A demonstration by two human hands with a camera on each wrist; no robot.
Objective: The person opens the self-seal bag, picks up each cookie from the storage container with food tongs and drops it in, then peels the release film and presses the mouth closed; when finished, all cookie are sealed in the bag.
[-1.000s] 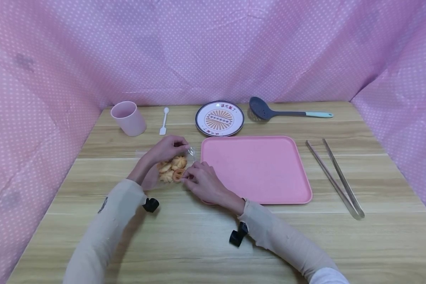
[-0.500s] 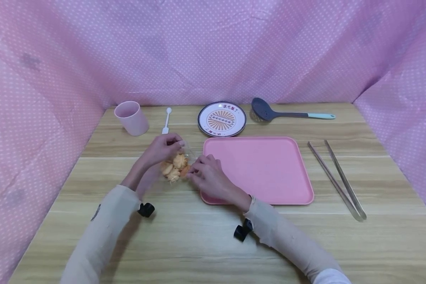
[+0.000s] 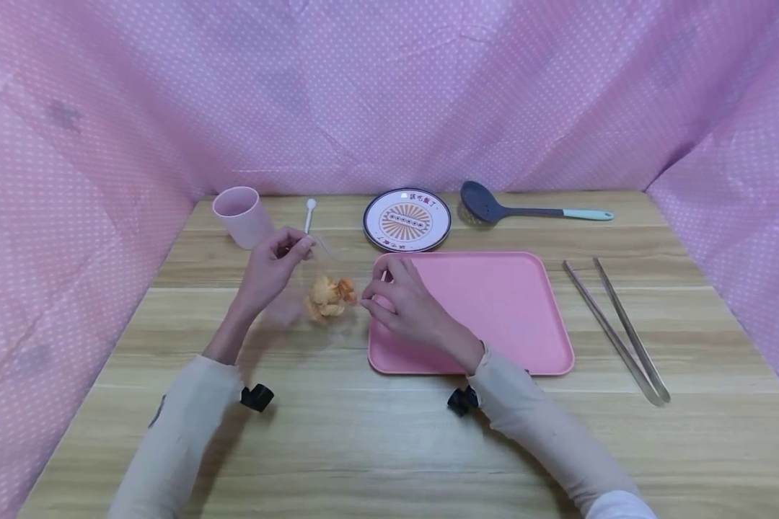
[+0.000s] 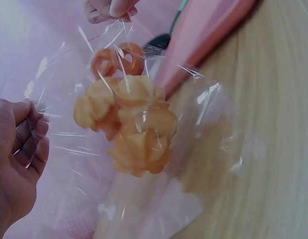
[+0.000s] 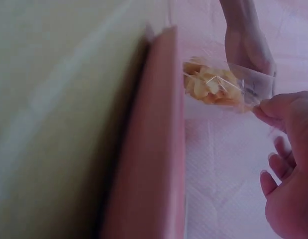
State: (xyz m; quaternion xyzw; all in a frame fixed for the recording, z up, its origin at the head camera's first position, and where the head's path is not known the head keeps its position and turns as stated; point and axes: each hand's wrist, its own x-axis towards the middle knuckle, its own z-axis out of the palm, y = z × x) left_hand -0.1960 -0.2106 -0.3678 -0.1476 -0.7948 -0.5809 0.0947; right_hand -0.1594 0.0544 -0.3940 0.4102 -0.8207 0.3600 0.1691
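Note:
A clear plastic bag (image 4: 208, 109) hangs between my two hands, holding several yellow flower-shaped cookies (image 3: 326, 297) and a browner pretzel-shaped biscuit (image 4: 97, 64). My left hand (image 3: 269, 268) pinches the bag's edge on the left, between thumb and fingers. On the opposite side, my right hand (image 3: 407, 306) pinches the film with thumb and forefinger, its other fingers loosely bent in the right wrist view. That hand is over the left part of a pink tray (image 3: 493, 310). The bag's outline is faint in the head view.
Behind my left hand stand a pink cup (image 3: 243, 222) and a small white spoon (image 3: 309, 210). A patterned plate (image 3: 407, 223) and a dark slotted ladle (image 3: 483, 203) lie at the back. Metal tongs (image 3: 613, 331) lie right of the tray on the wooden table (image 3: 376, 440).
My hands have moved apart, the left one leftward and up, the right one rightward over the tray. Between them the bag has stretched and tilted, and its cookies have shifted slightly right.

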